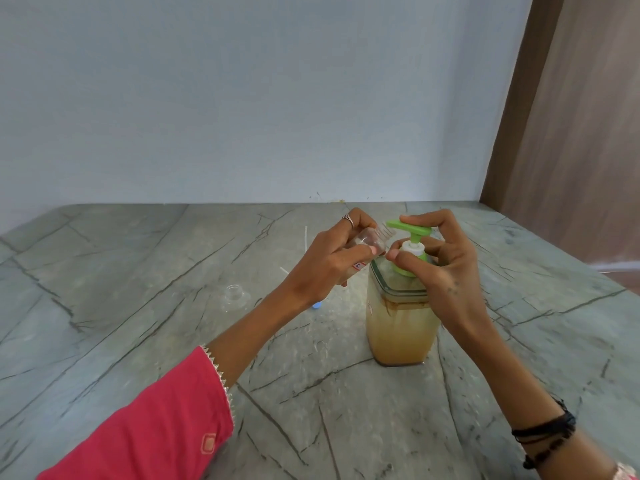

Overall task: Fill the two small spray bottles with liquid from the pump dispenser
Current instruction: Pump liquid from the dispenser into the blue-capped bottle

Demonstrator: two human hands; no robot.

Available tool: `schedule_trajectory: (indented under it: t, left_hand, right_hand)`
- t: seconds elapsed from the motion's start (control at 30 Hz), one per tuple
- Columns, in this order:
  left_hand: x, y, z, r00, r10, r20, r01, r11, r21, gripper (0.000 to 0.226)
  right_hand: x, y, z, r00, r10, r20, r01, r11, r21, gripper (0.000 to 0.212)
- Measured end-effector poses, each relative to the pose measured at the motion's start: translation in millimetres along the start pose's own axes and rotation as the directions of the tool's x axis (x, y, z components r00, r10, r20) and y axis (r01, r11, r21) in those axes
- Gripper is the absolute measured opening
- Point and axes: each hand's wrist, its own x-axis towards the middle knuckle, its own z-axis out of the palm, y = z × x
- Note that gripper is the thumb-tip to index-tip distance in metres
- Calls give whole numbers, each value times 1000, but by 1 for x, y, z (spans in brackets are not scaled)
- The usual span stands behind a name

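Your left hand (332, 261) has its fingers and thumb curled round a small clear bottle (369, 241), holding it tipped on its side so that its open threaded neck sits just under the green spout (396, 224), where pumped liquid should fall in. Your right hand (446, 268) is arched over the pump dispenser (398, 327): the forefinger lies bent along the top of the green pump head (414, 230), ready to press, while the thumb rests against the white collar below, likely to steady the pump. The other fingers are loosely curled behind the pump; whether they touch it you cannot tell.

The dispenser stands upright on the grey stone counter (138, 323), more than half full of cloudy amber liquid. The held bottle looks nearly empty, so filling seems barely begun.

To the left, the second small bottle (234, 296) stands open on the counter, well apart, waiting its turn. A blue cap (317, 305) shows just below your left wrist, and thin white tubes (306, 237) lie beyond it, probably the removed spray tops.
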Motion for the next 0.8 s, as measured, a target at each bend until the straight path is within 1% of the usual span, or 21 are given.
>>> schedule_trajectory:
  t: [0.07, 0.17, 0.33, 0.5, 0.8]
  left_hand:
    - [0, 0, 0, 1000, 2, 1, -2, 1000, -6, 25]
    - [0, 1, -1, 1000, 17, 7, -17, 1000, 11, 31]
    - [0, 0, 0, 1000, -6, 1, 6, 1000, 10, 23]
    - [-1, 0, 1, 1000, 5, -1, -5, 1000, 10, 38]
    - [1, -3, 0, 1000, 6, -9, -6, 1000, 29, 41]
  right_hand:
    - [0, 0, 0, 1000, 3, -3, -3, 1000, -8, 34]
    - [1, 0, -1, 1000, 12, -1, -12, 1000, -5, 31]
    - [0, 1, -1, 1000, 1, 8, -1, 1000, -15, 29]
    - [-2, 2, -1, 999, -31, 37, 31, 999, -24, 36]
    - [-2, 3, -1, 999, -30, 42, 31, 999, -17, 38]
